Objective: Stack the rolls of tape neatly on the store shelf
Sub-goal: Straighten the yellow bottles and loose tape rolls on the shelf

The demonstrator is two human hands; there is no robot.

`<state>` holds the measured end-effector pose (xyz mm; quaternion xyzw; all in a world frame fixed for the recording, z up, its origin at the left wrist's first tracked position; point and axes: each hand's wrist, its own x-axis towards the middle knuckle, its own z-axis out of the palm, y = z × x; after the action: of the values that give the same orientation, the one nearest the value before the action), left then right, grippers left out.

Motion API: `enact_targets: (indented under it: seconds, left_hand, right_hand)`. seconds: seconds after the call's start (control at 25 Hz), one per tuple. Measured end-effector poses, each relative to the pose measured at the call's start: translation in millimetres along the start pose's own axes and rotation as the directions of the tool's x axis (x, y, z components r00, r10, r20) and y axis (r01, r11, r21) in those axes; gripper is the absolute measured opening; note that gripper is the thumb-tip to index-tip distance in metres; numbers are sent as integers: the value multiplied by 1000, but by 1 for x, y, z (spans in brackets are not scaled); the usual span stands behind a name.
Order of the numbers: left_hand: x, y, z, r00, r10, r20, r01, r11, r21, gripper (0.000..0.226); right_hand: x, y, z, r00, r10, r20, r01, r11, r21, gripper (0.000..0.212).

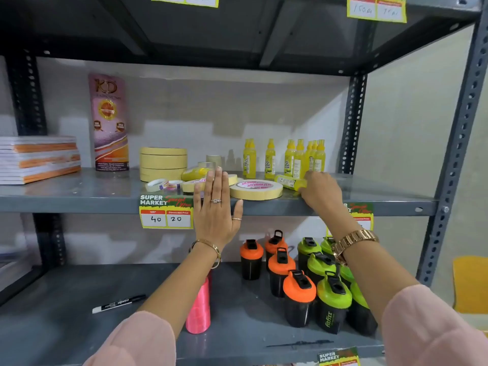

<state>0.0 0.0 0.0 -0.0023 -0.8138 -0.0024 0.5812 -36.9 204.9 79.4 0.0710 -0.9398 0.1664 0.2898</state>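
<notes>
Left grip: the left hand [215,207] is flat and wide, fingers straight up against the front edge of the shelf [79,200], holding nothing.
Right grip: the right hand [320,192] is curled down over a fallen glue bottle [289,181] at the shelf front; it looks closed on the bottle's end, though the fingers hide the contact.
Stacked so far: a neat stack of wide tape rolls [163,163] stands toward the back of the shelf, left of centre, edges lined up.
Still loose: a large flat roll [256,189] lies alone near the front edge between the two hands; small narrow rolls [165,184] and a medium roll [195,184] lie scattered just left of the left hand; two pale rolls [213,159] sit farther back, partly hidden.
Neighbours: standing glue bottles [298,158] crowd the right end; a tall tape packet [110,122] and a pile of notebooks [39,159] sit to the left.
Progress: roughly the first part looks done, judging by one tidy stack against several loose rolls.
Left to do: likely clear the fallen bottle, then gather the loose rolls by size and pile them beside or on the stack.
</notes>
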Motion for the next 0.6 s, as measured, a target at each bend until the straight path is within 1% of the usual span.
enact_targets:
  seconds: [0.04, 0.12, 0.28, 0.48, 0.6]
  left_hand:
    - [-1, 1, 0, 1000, -11, -20, 11, 1000, 0, 65]
    - [1, 1, -2, 999, 2, -35, -1, 1000, 29, 67]
    - [8, -6, -3, 997, 35, -62, -30, 997, 76, 69]
    - [8, -10, 0, 993, 71, -92, -61, 993, 99, 67]
    - [9, -10, 2, 992, 73, -102, -62, 993, 101, 66]
  right_hand:
    - [3, 1, -1, 1000, 20, 1, -20, 1000, 19, 27]
    - [10, 3, -3, 998, 31, -50, -25, 994, 108, 31]
    - [26, -13, -8, 989, 8, -148, 33, 963, 268, 36]
    - [53, -38, -10, 980, -8, -198, 68, 951, 301, 40]
    - [67, -46, -10, 979, -31, -204, 87, 958, 272, 39]
